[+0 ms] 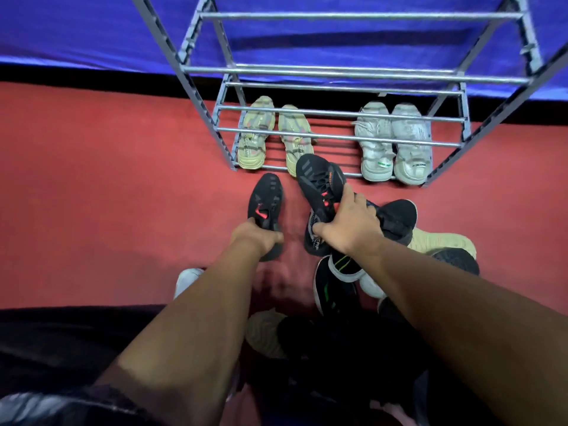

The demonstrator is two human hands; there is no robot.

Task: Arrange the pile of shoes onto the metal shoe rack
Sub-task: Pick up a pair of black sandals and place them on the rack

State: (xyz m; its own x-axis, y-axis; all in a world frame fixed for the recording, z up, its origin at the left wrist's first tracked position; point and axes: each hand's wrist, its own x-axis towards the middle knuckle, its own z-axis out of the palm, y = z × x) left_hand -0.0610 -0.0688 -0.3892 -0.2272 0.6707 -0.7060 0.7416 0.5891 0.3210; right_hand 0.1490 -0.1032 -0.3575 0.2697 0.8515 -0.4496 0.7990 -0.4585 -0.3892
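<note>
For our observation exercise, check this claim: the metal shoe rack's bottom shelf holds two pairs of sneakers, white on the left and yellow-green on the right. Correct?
The sides are swapped. The head view shows the yellow-green pair on the left and the white pair on the right of the bottom shelf of the metal shoe rack.

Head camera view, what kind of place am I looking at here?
Likely an indoor room corner set up for shoe storage, possibly staged: a metal shoe rack stands on a red carpet-like floor against a blue cloth backdrop, with a pile of sneakers in front.
</note>
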